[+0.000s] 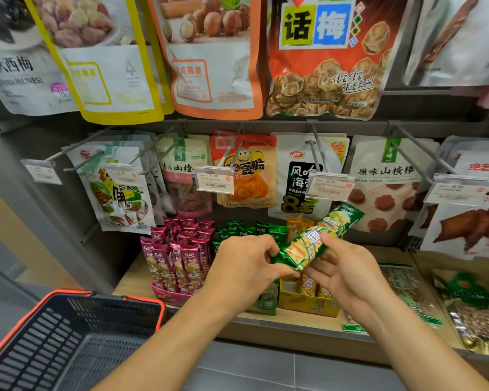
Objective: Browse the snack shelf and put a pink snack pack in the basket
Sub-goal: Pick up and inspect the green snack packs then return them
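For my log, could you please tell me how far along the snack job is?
Done: browsing is under way. In hand: the left hand and right hand hold a green snack pack, not a pink one. Remaining: pink snack packs stand in their shelf box; none shows in the basket.

- You are standing in a shop, facing a self-service snack display.
- Sealed printed snack pouches (pixel 322 55) hang in rows from grey metal peg hooks (pixel 316 148) across the far wall, several deep on some hooks.
- White price labels in clear plastic holders (pixel 214 179) sit on the hook ends; two read 3.90 and 5.90 above barcodes.
- On the pale wooden shelf (pixel 130 280) below, tall pink foil snack packs (pixel 178 258) stand upright in an open pink cardboard display carton (pixel 167 294), with an open yellow cardboard carton (pixel 305 303) further right.
- Near left is a dark grey slatted plastic shopping basket with an orange rim (pixel 68 293).
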A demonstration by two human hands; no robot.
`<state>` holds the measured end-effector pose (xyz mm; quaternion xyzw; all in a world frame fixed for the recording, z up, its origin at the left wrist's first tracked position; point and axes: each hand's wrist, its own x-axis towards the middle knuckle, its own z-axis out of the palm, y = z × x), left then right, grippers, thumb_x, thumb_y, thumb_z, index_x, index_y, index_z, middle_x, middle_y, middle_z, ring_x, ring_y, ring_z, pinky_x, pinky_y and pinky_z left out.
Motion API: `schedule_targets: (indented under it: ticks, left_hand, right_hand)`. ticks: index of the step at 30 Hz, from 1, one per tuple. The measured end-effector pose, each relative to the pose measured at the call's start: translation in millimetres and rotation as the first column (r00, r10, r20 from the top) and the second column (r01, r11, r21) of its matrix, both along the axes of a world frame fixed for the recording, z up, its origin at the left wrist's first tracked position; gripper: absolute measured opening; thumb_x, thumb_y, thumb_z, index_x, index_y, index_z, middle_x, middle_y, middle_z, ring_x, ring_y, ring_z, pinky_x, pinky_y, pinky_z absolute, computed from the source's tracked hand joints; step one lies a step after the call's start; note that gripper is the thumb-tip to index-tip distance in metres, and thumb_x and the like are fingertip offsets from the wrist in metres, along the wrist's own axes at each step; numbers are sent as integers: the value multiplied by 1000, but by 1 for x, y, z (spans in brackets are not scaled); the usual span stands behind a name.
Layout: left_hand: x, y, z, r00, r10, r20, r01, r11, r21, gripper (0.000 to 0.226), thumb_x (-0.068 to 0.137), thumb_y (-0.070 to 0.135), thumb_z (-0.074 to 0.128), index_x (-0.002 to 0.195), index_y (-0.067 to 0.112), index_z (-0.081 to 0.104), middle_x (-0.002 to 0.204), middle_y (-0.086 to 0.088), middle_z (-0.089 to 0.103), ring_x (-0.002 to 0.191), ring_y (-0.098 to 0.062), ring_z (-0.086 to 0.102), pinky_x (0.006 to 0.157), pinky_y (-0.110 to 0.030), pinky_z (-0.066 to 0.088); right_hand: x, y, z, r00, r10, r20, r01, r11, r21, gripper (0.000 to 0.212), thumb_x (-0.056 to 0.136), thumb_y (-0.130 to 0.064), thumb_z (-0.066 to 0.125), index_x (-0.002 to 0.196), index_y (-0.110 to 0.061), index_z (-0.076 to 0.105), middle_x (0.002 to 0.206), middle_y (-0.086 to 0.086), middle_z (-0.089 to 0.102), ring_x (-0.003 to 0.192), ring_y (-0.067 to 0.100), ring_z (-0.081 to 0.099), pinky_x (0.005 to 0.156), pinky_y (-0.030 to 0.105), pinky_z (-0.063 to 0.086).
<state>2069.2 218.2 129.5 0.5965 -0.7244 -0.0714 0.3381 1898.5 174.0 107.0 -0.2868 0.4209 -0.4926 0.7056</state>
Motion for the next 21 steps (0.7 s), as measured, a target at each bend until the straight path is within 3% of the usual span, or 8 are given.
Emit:
schedule_targets:
  ticks: [4,6,9,12,14,15,17,21]
  left_hand:
    - [3,-1,-3,997,-67,-41,73,986,153,42,60,51,84,55,28,49,52,13,49,52,-3,43,52,-23,39]
    - [5,-3,-5,993,-86,-82,103,968,230,41,59,48,86,53,29,50,51,11,52,51,-3,44,52,-29,43]
    - [14,-6,-7,975,-148,-167,205,888,412,31,64,39,88,57,27,60,51,10,60,48,2,51,50,-17,41]
    - [26,-5,-9,939,-234,-250,340,732,591,25,71,47,80,84,26,73,75,11,72,67,2,64,65,-18,51]
    - [31,-7,-8,923,-145,-355,345,721,602,61,69,61,74,116,24,64,95,11,72,78,-1,68,71,-22,54]
    - [32,-9,-8,893,-26,-448,316,746,586,70,71,61,71,128,23,55,100,8,71,77,-4,69,66,-23,55]
    - [35,-15,-9,743,195,-640,248,809,533,56,84,50,65,129,27,42,97,3,72,66,-12,69,52,-23,51]
    - [48,-24,-15,519,365,-773,159,847,507,33,93,35,61,120,19,50,66,3,71,47,-10,54,39,-19,37]
  right_hand:
    - [-4,1,0,996,94,-14,-94,996,10,27,92,-19,62,116,-6,62,84,10,73,73,23,71,57,34,57]
    - [-4,3,0,988,147,-48,-148,989,-4,39,82,-23,71,117,-11,61,91,9,74,75,22,71,61,36,57]
    - [-3,6,-3,978,192,-82,-194,981,-16,57,71,-19,77,123,-16,55,104,13,74,86,31,72,69,45,59]
    - [-2,10,-4,942,262,-209,-276,960,-42,56,78,-5,74,125,-27,53,104,11,74,91,32,71,68,42,58]
    - [2,14,-3,872,332,-359,-386,919,-87,53,80,-1,73,116,-38,62,101,2,75,91,22,72,67,30,57]
    - [5,17,-1,838,352,-417,-429,897,-104,53,79,-2,74,110,-44,65,101,-3,75,92,17,72,68,26,56]
    - [9,22,3,779,380,-500,-491,864,-109,54,70,-12,77,107,-50,67,104,-10,74,92,12,71,70,22,54]
    - [4,23,11,700,465,-542,-584,810,-60,51,62,-25,70,102,-57,66,88,-7,76,64,10,67,53,19,48]
